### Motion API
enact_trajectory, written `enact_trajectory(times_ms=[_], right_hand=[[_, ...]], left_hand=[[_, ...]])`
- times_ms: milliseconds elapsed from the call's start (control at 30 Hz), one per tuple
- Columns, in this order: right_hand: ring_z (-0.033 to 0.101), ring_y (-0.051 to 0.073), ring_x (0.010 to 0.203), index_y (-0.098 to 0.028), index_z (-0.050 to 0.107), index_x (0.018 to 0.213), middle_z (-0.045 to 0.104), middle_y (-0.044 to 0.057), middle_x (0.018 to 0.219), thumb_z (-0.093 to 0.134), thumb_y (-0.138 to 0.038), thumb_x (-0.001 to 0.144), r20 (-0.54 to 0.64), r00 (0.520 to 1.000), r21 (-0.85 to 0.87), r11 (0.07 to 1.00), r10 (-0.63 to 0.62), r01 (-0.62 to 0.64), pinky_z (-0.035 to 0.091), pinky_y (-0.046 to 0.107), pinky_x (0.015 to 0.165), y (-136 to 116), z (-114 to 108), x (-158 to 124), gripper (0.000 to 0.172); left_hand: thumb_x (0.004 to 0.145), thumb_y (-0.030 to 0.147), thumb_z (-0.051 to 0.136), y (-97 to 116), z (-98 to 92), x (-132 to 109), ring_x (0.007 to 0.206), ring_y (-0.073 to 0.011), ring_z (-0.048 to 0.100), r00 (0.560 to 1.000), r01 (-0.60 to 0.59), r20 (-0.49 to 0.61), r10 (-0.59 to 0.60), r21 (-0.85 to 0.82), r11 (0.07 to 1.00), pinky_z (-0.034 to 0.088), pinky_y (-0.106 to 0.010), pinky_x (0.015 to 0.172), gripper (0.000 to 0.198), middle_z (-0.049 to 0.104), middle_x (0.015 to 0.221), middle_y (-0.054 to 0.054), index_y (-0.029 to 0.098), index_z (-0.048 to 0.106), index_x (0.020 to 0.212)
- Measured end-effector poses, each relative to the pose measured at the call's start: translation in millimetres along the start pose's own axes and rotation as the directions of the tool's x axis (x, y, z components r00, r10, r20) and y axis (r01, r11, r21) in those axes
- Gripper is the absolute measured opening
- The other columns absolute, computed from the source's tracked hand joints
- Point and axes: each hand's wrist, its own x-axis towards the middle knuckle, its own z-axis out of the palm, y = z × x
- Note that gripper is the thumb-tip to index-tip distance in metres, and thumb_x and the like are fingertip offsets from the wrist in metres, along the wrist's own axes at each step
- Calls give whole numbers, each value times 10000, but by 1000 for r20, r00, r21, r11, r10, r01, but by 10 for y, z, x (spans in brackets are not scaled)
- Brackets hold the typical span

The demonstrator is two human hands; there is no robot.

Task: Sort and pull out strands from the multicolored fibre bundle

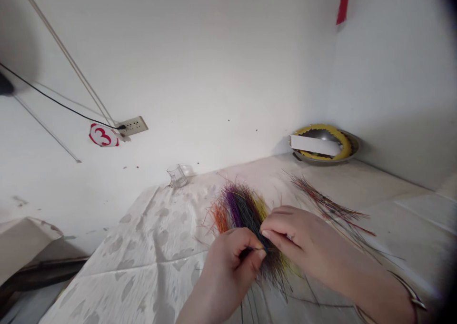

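Note:
A loose bundle of thin coloured wires lies on the cloth in front of me, with orange, purple, dark grey, brown and yellow groups side by side. My left hand is closed over the near part of the bundle, thumb and forefinger pinching a few thin wires. Just to its right, my right hand is also closed, its fingertips pinched together at the dark wires. Exactly which wires its fingertips hold is hard to see. Both hands hide part of the bundle, and loose ends stick out below them.
A sparser bunch of wires lies to the right. At the back right corner stands a metal bowl holding a yellow ring and a white strip. A clear glass cup is near the wall, below a power socket.

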Motion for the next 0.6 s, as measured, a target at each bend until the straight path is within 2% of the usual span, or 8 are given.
enact_trajectory(times_ms=[133,267,300,367,433,467,600], right_hand=[[489,117,623,-185,583,679,530,-35,643,484,-159,906,88,995,156,987,-40,26,344,238,557,130,-12,25,249],[459,116,591,-189,543,652,473,-46,600,466,-223,926,179,972,323,942,-151,87,335,234,526,264,40,42,286],[472,120,601,-192,536,648,481,-45,605,469,-225,925,173,974,327,941,-148,85,348,236,536,271,56,42,287],[526,139,683,-196,540,650,547,-28,670,495,-218,914,86,992,280,958,-88,61,394,250,613,245,86,37,269],[552,155,756,-198,556,664,597,-12,740,517,-202,904,-15,999,215,976,-37,39,411,268,681,181,104,35,243],[546,149,730,-199,548,650,589,-18,716,517,-187,902,-29,999,191,981,-34,39,404,265,662,144,109,37,254],[433,109,549,-187,446,577,445,-57,558,491,-114,886,21,997,124,990,-69,66,310,242,518,11,120,48,321]], left_hand=[[832,164,566,-32,-6,-33,592,-118,465,1000,13,6,-12,-226,974,352,-241,569,141,507,628,27,192,563,694],[822,295,631,-98,46,-40,566,-106,413,997,34,-43,-61,-463,886,317,-231,531,149,487,630,27,189,578,732],[816,330,644,-108,66,-35,550,-102,394,993,44,-71,-93,-513,857,307,-227,517,177,478,616,32,190,576,732],[809,362,652,-110,107,-18,527,-98,369,973,57,-152,-171,-565,823,299,-222,501,206,461,587,42,193,572,725],[814,349,641,-90,139,3,529,-101,379,943,56,-248,-221,-537,842,313,-220,507,192,462,580,44,194,578,721],[817,332,633,-75,150,13,543,-106,397,928,57,-294,-228,-495,867,326,-221,518,175,476,588,40,193,586,722],[811,274,608,-30,162,40,602,-138,484,887,83,-417,-198,-280,957,383,-238,557,126,554,628,15,192,609,715]])
